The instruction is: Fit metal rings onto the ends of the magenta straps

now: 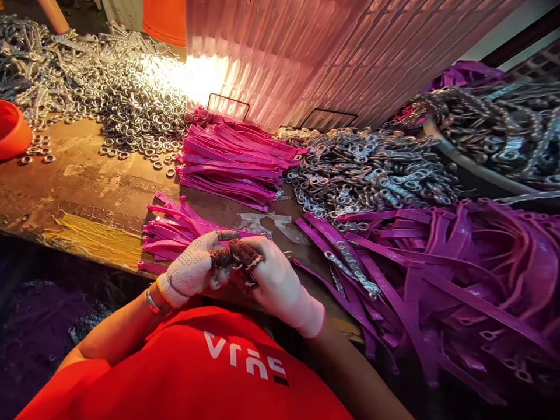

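Note:
My left hand (190, 271), in a whitish knitted glove with darkened fingertips, is closed in front of my body. My right hand (277, 283), in a pale glove with dark brown wrappings on its fingers, meets it fingertip to fingertip. Pinched between them is a small shiny metal piece (237, 266), mostly hidden by the fingers. Some magenta shows beneath the fingers, but I cannot tell whether it is held. Just beyond my left hand lies a small stack of magenta straps (170, 230). Loose purple straps (367, 274) with metal links (350, 262) lie beside my right hand.
A bundle of magenta straps (231, 163) lies farther back. Metal rings (140, 111) are heaped at left, metal links (371, 169) at right. An orange container (13, 129) stands at the left edge. A corrugated translucent panel (306, 58) rises behind the wooden table (87, 175).

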Motion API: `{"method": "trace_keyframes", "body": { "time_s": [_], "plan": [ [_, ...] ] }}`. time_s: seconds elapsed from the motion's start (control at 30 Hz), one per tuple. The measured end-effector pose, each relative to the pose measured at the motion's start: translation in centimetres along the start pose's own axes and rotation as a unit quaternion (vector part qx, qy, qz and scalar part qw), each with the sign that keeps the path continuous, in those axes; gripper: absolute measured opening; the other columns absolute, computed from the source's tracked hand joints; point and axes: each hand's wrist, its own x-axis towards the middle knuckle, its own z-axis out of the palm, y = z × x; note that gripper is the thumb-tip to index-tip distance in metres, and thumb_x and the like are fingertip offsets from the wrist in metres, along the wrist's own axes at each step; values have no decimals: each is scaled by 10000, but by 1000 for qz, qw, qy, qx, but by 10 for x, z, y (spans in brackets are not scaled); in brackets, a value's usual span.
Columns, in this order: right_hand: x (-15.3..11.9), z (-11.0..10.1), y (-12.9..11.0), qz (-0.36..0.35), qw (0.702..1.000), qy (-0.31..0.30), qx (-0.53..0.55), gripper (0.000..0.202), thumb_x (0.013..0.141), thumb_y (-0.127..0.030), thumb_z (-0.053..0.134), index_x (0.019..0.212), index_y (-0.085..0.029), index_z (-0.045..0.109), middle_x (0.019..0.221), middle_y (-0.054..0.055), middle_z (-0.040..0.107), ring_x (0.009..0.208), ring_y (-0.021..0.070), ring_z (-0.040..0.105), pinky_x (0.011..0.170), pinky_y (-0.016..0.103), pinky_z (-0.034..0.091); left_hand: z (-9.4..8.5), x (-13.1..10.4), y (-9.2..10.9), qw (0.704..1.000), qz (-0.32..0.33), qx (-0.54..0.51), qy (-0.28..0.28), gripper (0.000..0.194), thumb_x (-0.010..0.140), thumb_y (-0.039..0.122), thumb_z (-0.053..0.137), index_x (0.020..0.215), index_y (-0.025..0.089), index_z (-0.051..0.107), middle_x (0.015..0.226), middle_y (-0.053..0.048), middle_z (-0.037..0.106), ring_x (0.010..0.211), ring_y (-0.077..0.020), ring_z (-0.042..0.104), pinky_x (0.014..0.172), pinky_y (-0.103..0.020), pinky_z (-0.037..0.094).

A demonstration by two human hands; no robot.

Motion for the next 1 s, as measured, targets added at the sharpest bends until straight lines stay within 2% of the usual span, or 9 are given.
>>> {"method": "trace_keyframes", "body": {
  "time_s": [0.07, 0.2, 0.4, 0.53, 0.63, 0.77, 0.83, 0.93, 1.0],
  "plan": [
    [3, -2, 2, -10, 998, -35, -46, 400, 782, -70, 524, 1163, -136, 630, 1069, 142, 659, 983, 252, 578, 840, 383, 476, 1, 2, -1, 999, -15, 29, -11, 465, 844, 443, 692, 1184, 135, 609, 584, 32, 535, 384, -49, 385, 351, -181, 250],
    [8, -15, 5, 38, 991, -95, -83, 206, 751, -76, 501, 838, -148, 673, 838, 104, 667, 757, 200, 549, 705, 307, 401, 0, 0, 2, 993, 31, 93, 66, 561, 860, 444, 674, 1322, 190, 483, 728, 19, 588, 471, -81, 492, 389, -179, 328],
    [23, -34, 9, 87, 976, -193, 50, 181, 786, -139, 499, 625, -184, 567, 608, -5, 562, 569, 118, 412, 584, 253, 286, 4, 0, 19, 981, 53, 184, 9, 276, 870, 333, 662, 1087, 164, 639, 760, -8, 597, 557, -76, 479, 489, -183, 387],
    [31, -14, 3, 103, 992, -61, -38, 271, 844, -294, 507, 600, -189, 560, 623, 39, 581, 593, 143, 434, 599, 286, 284, 6, 16, 23, 998, 9, 28, 61, 313, 878, 349, 640, 1147, 205, 571, 619, 58, 495, 416, -46, 347, 377, -163, 260],
    [35, 6, 0, 142, 987, 30, -73, 261, 861, -323, 491, 700, -167, 624, 712, 91, 640, 648, 174, 495, 629, 304, 322, 5, 28, 24, 992, 62, -24, 107, 311, 882, 325, 628, 1156, 208, 538, 602, 82, 453, 381, -37, 303, 349, -157, 249],
    [48, 4, 26, 241, 961, -18, 134, 335, 932, -359, 442, 742, -168, 641, 636, 20, 622, 602, 144, 507, 568, 252, 349, -8, 46, 37, 975, 144, 146, 84, 278, 954, 302, 508, 1207, 187, 524, 644, 57, 522, 440, -70, 437, 428, -191, 390],
    [59, -8, 54, 260, 952, 17, 162, 316, 908, -392, 491, 791, -163, 675, 659, 8, 639, 632, 151, 524, 584, 249, 370, -15, 66, 54, 904, 204, 372, 48, 245, 962, 260, 484, 1146, 139, 593, 762, -14, 626, 609, -113, 572, 588, -245, 492],
    [74, -22, 96, 279, 943, 161, 86, 324, 878, -394, 513, 934, -143, 710, 799, 50, 688, 735, 188, 552, 709, 305, 414, -16, 115, 86, 674, 296, 675, 51, 229, 947, 194, 495, 1069, 100, 665, 1030, -111, 675, 949, -202, 609, 881, -355, 486],
    [79, -24, 112, 286, 938, 186, 58, 321, 871, -384, 510, 935, -145, 715, 842, 71, 693, 774, 201, 551, 758, 335, 417, -9, 157, 103, 621, 300, 721, 65, 261, 922, 152, 510, 1122, 98, 668, 1135, -138, 655, 1077, -259, 562, 948, -416, 437]
  ]
}}
